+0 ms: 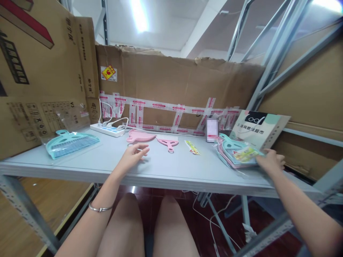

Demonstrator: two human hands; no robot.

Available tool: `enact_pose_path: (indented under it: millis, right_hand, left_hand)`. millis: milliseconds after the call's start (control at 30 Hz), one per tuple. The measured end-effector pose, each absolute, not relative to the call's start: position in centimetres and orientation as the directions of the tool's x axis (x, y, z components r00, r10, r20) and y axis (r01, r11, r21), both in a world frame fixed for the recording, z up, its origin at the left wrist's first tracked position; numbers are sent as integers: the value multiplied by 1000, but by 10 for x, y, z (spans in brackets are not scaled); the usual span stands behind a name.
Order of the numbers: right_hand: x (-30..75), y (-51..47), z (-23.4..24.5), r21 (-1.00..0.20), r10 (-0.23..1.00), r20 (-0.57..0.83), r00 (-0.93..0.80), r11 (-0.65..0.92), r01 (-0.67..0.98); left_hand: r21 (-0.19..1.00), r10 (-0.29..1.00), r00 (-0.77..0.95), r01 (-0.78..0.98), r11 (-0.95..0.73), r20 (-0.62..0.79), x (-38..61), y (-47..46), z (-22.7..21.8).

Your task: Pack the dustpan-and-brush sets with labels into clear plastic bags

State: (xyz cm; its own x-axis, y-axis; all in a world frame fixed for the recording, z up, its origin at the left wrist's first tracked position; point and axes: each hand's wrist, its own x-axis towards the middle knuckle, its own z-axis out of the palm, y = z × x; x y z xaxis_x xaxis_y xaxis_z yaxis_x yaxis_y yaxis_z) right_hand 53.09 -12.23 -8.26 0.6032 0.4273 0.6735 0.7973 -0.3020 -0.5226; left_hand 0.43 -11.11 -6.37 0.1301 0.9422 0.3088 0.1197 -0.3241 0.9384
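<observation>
My left hand [134, 154] hovers low over the grey table [166, 171] near its middle, fingers loosely curled and apart, holding nothing. Just beyond it lie a pink dustpan [139, 136] and a pink brush [168, 141]. A small printed label card [192, 147] lies to their right. My right hand [271, 161] reaches to the table's right end and rests on a stack of bagged teal and pink dustpan sets [235, 153], fingers on the stack's near edge. A teal dustpan and brush in a clear bag [70, 142] lies at the left.
A white power strip [107, 129] with cables sits at the back left. Cardboard boxes [40, 71] and a taped cardboard sheet [171, 92] wall the back and left. A printed board [261, 128] leans at the right by metal shelving [270, 60].
</observation>
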Motion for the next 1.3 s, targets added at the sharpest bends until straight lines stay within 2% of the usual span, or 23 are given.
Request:
enact_pose_path:
  millis: [100, 300, 467, 700, 1000, 1133, 1300]
  right_hand:
    - [514, -114, -95, -558, 329, 653, 682, -400, 727]
    - [495, -121, -93, -541, 276, 713, 645, -369, 756]
    - [493, -127, -86, -593, 191, 733, 653, -291, 751]
    - [499, -133, -78, -683, -53, 729, 683, -132, 719]
    - [518, -137, -79, -772, -334, 581, 742, 60, 632]
    - [516, -148, -72, -778, -366, 550, 751, 102, 619]
    - [497, -159, -56, -727, -295, 617, 730, 141, 672]
  left_hand:
    - [931, 938, 123, 131, -340, 325, 4, -109, -66]
    - [906, 920, 102, 164, -390, 378, 3, -108, -68]
    - [900, 915, 73, 167, -403, 397, 3, -110, -66]
    - [903, 909, -9, 116, -413, 417, 1, -108, -66]
    - [892, 898, -17, 125, -435, 440, 1, -106, -66]
    - [877, 878, -59, 116, -467, 475, 1, -109, -67]
    - [856, 841, -160, 67, -512, 516, -1, -106, -64]
